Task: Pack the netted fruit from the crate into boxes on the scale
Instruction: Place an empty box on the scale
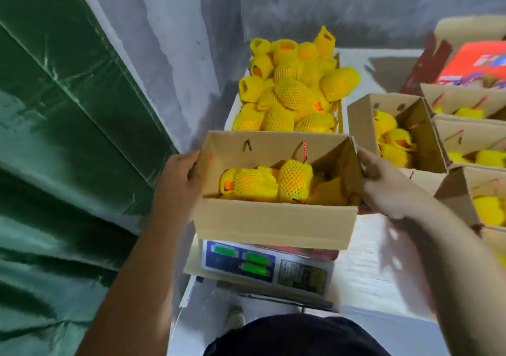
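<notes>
Grip cardboard box [273,218] at both ends: left hand [182,176] and right hand [383,183] curled round side walls. Keep level over scale [262,266]; netted fruit [294,180] inside, crate [341,114] behind. Lift evenly, avoid tipping.
</notes>
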{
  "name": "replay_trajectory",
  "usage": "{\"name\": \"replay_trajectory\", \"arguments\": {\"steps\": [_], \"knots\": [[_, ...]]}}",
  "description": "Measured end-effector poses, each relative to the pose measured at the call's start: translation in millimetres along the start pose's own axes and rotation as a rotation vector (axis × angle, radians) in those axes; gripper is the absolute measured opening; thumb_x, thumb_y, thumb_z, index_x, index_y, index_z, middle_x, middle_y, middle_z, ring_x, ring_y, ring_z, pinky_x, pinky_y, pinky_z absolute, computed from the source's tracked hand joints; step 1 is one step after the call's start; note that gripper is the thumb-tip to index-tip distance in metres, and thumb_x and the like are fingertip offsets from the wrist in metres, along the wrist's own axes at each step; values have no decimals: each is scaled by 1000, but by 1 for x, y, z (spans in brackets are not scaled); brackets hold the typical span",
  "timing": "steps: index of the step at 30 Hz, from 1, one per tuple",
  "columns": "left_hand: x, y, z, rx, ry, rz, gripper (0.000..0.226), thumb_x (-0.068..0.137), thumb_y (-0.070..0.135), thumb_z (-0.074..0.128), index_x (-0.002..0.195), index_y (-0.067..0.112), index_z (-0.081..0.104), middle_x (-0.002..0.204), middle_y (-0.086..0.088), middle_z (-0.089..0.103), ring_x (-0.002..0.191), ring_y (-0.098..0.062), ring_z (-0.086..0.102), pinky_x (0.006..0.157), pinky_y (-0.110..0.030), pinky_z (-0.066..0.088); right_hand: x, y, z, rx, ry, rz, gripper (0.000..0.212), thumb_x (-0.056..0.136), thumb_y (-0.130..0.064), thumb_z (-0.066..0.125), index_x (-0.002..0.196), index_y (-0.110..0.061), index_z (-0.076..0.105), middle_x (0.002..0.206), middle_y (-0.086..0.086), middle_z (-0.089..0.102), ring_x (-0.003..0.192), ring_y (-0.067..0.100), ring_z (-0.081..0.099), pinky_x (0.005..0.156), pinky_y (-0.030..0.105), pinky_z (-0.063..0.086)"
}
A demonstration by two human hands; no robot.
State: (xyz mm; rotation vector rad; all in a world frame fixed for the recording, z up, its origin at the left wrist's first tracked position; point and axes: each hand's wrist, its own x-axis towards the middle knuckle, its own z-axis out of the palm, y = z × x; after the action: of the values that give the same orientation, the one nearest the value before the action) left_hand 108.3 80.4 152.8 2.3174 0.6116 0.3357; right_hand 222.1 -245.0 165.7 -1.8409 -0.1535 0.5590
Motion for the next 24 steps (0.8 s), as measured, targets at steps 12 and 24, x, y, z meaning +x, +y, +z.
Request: {"name": "replay_trajectory", "arguments": {"steps": [12,24], "knots": [[54,-27,-1,-202,-326,123,41,106,17,53,136,45,61,120,15,46,99,7,59,89,-12,48,-24,-4,78,-198,490,77,44,98,-8,55,139,-23,50,120,12,61,102,27,61,77,33,58],[-34,-69,-25,-429,-165,181,30,103,13,61,127,30,65,129,4,53,110,4,61,93,-5,43,-86,11,189,-536,503,-143,68,93,-15,63,156,-28,39,174,4,9,160,22,3,124,56,23]]}}
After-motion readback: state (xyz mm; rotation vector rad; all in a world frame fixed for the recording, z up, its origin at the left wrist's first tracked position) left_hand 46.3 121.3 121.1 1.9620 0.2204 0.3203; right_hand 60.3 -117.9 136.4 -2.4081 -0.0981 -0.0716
